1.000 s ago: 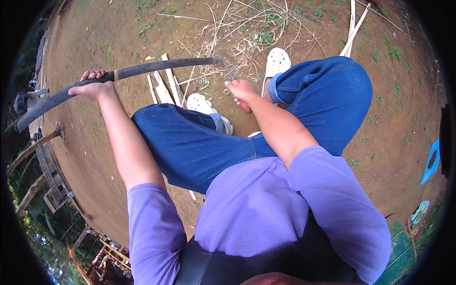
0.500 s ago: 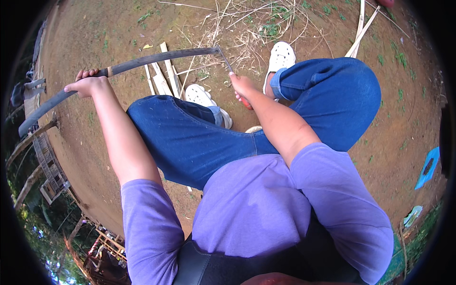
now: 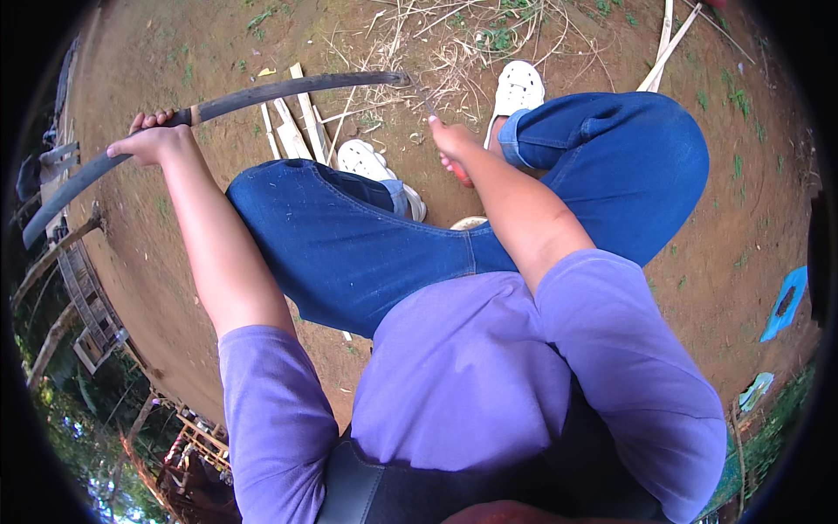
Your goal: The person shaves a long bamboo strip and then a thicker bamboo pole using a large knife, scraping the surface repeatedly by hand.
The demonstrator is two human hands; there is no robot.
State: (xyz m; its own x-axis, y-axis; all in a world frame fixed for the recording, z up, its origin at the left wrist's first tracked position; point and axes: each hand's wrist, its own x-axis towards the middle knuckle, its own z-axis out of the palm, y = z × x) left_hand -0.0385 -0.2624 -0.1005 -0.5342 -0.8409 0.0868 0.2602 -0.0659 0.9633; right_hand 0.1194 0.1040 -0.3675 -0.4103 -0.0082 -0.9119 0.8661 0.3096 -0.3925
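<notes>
My left hand [image 3: 155, 140] is closed round a long dark grey pole [image 3: 305, 85] with a pale ring on it, fingers over the top and thumb along it. The pole runs from the far left edge across to the middle, held above the ground. Nearer the pole's right end, my right hand [image 3: 456, 144] grips a tool with a red-orange handle [image 3: 463, 175]. Its thin metal shaft points up towards the pole's tip and is blurred, so the exact kind and any contact cannot be made out.
Pale split strips [image 3: 295, 131] lie on the dirt beyond my left knee. Dry shavings [image 3: 463, 52] are scattered ahead of my white clogs [image 3: 521, 87]. More strips [image 3: 665, 52] lie at the far right, and a blue sheet [image 3: 786, 304] at the right. Wooden structures stand at the left.
Both hands, the pole and the tool have shifted slightly up in the picture, with the left hand also a little left. The tool's shaft is more blurred. Both grips stay closed.
</notes>
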